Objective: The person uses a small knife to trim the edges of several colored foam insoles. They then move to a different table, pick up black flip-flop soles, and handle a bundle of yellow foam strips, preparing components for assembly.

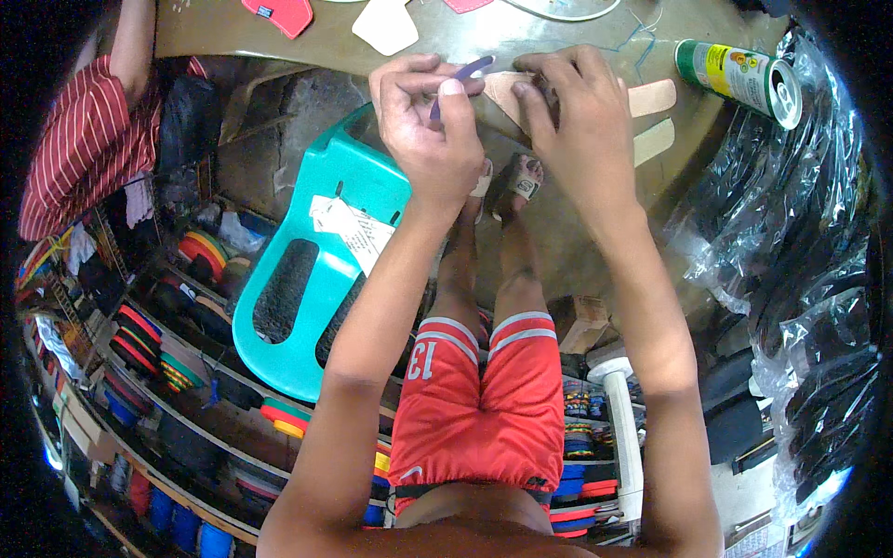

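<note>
The left hand (430, 130) has its grip closed on a slim purple pen-like tool (462, 74), tip at the tan flat cut-out piece (507, 91) that the right hand (569, 112) presses flat near the table's (558, 28) near edge. Judging by this, the work looks midway: two similar tan pieces (653, 116) lie untouched beside it. A green-and-yellow can (739, 79) lies tipped toward the right edge, contents unseen.

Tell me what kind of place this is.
Probably a small footwear workshop. The hands work tan cut-out pieces at a bench, shelves hold stacked coloured soles or sandals, and plastic bags pile alongside.
</note>
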